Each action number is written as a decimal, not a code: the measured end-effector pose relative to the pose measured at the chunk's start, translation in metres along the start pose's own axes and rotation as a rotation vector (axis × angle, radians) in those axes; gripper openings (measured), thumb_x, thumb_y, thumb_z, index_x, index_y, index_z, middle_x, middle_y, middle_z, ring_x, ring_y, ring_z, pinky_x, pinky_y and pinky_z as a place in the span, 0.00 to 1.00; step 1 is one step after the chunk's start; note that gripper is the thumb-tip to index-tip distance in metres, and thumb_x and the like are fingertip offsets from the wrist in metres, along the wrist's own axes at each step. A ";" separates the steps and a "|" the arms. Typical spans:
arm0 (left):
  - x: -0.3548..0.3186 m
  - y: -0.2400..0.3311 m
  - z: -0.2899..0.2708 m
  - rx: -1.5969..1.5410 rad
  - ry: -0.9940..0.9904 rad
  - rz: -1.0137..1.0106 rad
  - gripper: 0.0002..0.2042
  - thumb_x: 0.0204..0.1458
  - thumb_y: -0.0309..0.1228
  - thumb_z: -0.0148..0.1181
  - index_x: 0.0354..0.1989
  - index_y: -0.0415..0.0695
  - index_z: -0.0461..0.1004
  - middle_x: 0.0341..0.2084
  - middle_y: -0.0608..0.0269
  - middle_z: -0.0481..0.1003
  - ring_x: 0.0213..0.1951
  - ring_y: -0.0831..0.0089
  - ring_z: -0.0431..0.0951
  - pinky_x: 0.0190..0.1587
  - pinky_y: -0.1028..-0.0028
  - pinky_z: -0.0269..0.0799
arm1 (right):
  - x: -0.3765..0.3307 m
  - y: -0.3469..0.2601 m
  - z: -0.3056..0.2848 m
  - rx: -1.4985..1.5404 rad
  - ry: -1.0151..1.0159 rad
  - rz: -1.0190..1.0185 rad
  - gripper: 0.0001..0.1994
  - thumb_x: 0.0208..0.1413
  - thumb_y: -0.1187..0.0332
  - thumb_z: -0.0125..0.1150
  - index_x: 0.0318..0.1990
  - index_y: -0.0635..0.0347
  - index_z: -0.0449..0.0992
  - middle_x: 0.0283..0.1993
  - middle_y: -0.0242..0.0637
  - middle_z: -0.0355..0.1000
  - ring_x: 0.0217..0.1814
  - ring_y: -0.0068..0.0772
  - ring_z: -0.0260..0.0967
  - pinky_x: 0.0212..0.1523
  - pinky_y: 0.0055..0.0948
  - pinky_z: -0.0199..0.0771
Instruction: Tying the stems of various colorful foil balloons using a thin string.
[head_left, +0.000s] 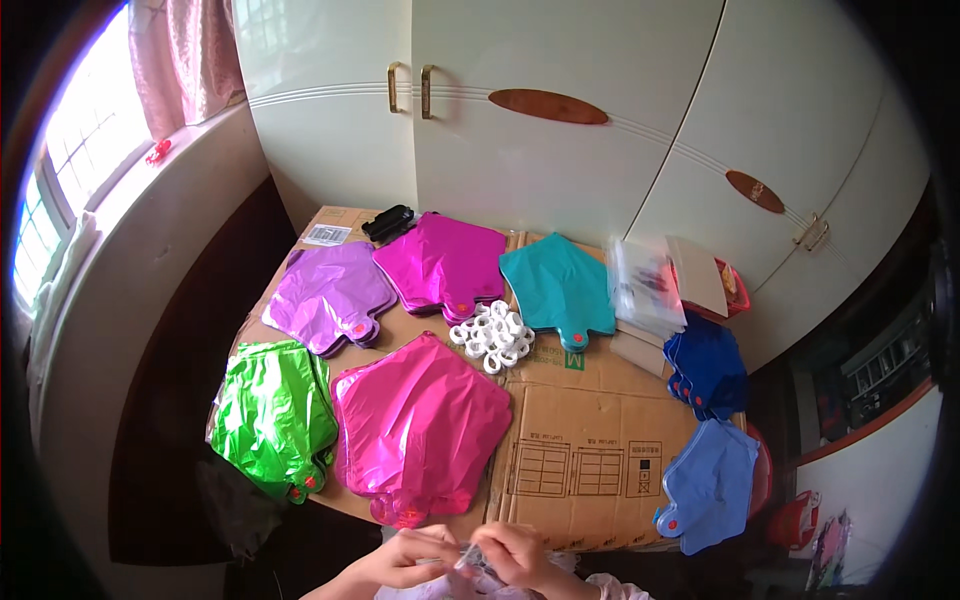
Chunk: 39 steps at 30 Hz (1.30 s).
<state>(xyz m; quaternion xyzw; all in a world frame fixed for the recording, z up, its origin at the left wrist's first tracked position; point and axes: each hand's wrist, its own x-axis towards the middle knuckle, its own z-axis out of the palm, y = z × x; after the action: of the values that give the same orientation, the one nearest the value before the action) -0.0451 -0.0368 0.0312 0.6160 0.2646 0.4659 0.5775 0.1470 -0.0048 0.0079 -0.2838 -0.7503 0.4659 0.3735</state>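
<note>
Close to my body, at the front edge of the cardboard, my left hand (415,555) and my right hand (515,553) meet, fingers closed. Between them they pinch a thin, see-through whitish piece (468,556), too small to name for sure. Just beyond my left hand lies a stack of flat hot-pink foil balloons (420,420), their tabs toward me. Green foil balloons (270,420) overlap the left edge. Farther back are lilac (330,290), magenta (445,262) and teal foil balloons (560,285). A heap of small white rings (493,335) sits in the middle.
Flattened cardboard (570,430) covers the work surface. Along the right lie dark-blue (708,368) and light-blue foil balloons (708,485). Clear plastic bags (642,285) and a red basket (738,290) stand at the back right, a black object (388,223) at the back left. White cabinets (560,160) rise behind.
</note>
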 end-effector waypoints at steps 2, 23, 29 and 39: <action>-0.002 0.001 -0.003 0.175 0.162 0.013 0.10 0.44 0.19 0.55 0.35 0.38 0.77 0.23 0.63 0.73 0.30 0.69 0.69 0.36 0.71 0.64 | 0.000 -0.002 0.004 -0.133 -0.091 -0.044 0.03 0.51 0.72 0.57 0.32 0.60 0.74 0.21 0.38 0.69 0.21 0.37 0.71 0.22 0.33 0.68; -0.027 0.028 -0.011 0.302 0.009 -0.118 0.07 0.45 0.17 0.56 0.34 0.34 0.76 0.25 0.54 0.76 0.29 0.66 0.73 0.34 0.69 0.68 | -0.005 0.003 0.022 0.166 -0.154 0.006 0.04 0.52 0.72 0.52 0.33 0.62 0.71 0.26 0.39 0.70 0.28 0.41 0.70 0.28 0.33 0.68; -0.054 0.024 -0.013 0.844 0.133 -0.158 0.07 0.41 0.20 0.59 0.31 0.39 0.77 0.21 0.57 0.74 0.27 0.67 0.72 0.32 0.71 0.67 | -0.008 -0.006 0.046 0.218 -0.264 -0.060 0.03 0.52 0.75 0.51 0.33 0.63 0.70 0.26 0.42 0.68 0.27 0.43 0.68 0.28 0.34 0.66; -0.119 -0.016 -0.007 0.393 0.128 -0.341 0.07 0.45 0.21 0.55 0.33 0.36 0.75 0.22 0.59 0.74 0.31 0.66 0.71 0.36 0.68 0.66 | -0.024 0.022 0.084 0.239 -0.279 -0.042 0.04 0.51 0.72 0.53 0.31 0.63 0.70 0.27 0.43 0.67 0.31 0.46 0.66 0.36 0.38 0.64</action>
<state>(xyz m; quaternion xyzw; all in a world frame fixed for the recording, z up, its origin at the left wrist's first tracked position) -0.0982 -0.1331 -0.0166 0.6322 0.4857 0.3395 0.4992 0.0931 -0.0557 -0.0435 -0.1543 -0.7399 0.5787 0.3064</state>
